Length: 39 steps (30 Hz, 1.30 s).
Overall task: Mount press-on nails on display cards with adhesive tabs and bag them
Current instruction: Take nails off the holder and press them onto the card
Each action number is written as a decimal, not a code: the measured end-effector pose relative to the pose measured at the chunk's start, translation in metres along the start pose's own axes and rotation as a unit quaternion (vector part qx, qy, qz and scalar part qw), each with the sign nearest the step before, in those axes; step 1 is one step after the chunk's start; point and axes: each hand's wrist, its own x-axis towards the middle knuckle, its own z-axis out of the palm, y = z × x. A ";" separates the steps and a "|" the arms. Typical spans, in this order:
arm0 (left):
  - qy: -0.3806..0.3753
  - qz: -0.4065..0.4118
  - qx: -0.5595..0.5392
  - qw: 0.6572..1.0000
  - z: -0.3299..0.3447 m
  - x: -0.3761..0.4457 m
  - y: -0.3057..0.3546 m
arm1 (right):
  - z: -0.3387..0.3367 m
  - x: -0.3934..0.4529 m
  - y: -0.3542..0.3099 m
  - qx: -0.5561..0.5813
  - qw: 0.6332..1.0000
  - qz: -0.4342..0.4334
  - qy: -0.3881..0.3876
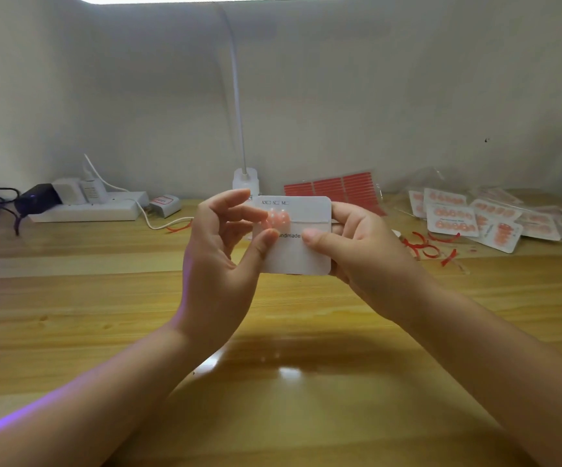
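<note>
A smooth, grainy wooden table [306,416] lies under both forearms. Above it, the left hand [219,254] and right hand [360,251] hold a matte white card [301,254] with rounded corners between them, thumbs pressed on its face, the other fingers curled behind. Glossy pink nails [277,219] sit just above the left thumb. Beyond the fingers lie a red sheet of tabs [337,188], bagged cards [475,217], curled red strips [424,246], a lamp base [245,180] and a power strip [87,208].

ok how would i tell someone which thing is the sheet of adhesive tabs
Find the white lamp base at the back of the wooden desk. Just to its right, behind the hands, lies the red adhesive tab sheet: flat, ruled into thin strips, unlike the curled red scraps nearer.
</note>
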 end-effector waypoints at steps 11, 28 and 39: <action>-0.003 0.086 0.146 0.985 -0.016 0.017 0.009 | 0.001 -0.002 -0.007 0.007 1.000 -0.002 -0.002; -0.003 0.142 0.189 0.972 -0.018 0.019 0.020 | 0.014 -0.009 -0.008 -0.088 0.994 -0.062 -0.010; -0.021 0.168 0.196 0.966 -0.015 0.014 0.016 | 0.018 -0.012 -0.010 -0.106 0.991 -0.080 -0.003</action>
